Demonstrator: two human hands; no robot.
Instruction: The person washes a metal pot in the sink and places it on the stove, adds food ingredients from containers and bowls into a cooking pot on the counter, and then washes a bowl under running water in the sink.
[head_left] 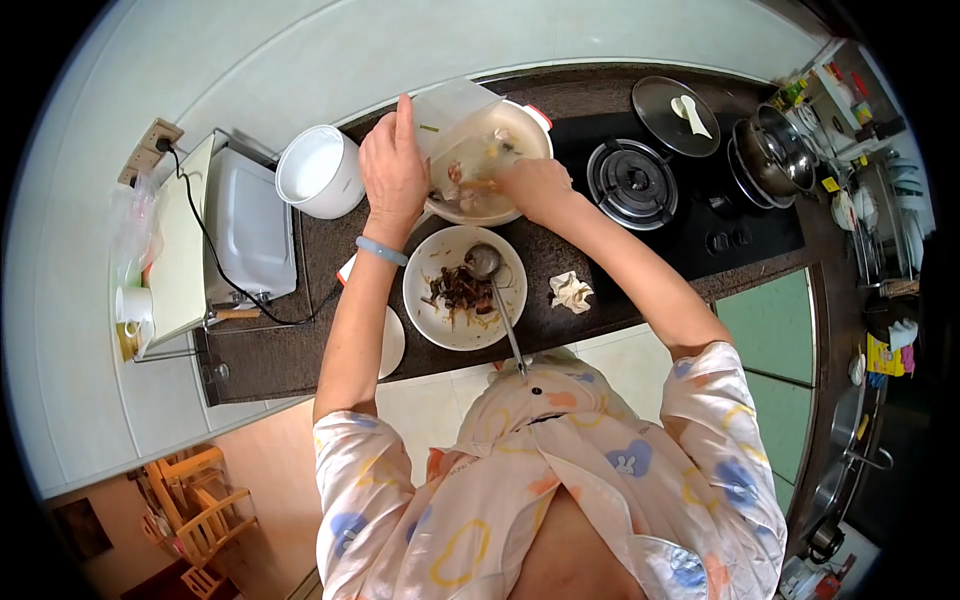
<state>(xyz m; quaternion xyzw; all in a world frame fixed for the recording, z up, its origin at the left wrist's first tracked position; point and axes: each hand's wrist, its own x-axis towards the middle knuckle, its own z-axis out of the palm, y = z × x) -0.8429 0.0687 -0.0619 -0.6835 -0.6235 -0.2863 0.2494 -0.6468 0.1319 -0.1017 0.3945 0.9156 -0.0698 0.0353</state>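
My left hand [392, 168] is closed on a clear plastic bag or sheet [462, 100] at the left side of a pale pot [542, 143] with red-and-white handles. Reaching over the pot's right side, my right hand [540, 190] has its fingers closed; what they grip is blurred. Pieces of food show in the pot, partly through the plastic. Just below the pot is a white bowl [425, 322] of dark food strips [462, 293]. A metal ladle [507, 322] rests in it, its handle over the counter's front edge.
Left are a white round container [320, 172] and a white appliance [255, 225] with a black cord. A crumpled tissue [571, 292] lies right of the bowl. Further right are a gas burner [632, 185], a dark lid [660, 110] with a white spoon, and a metal pot [765, 150].
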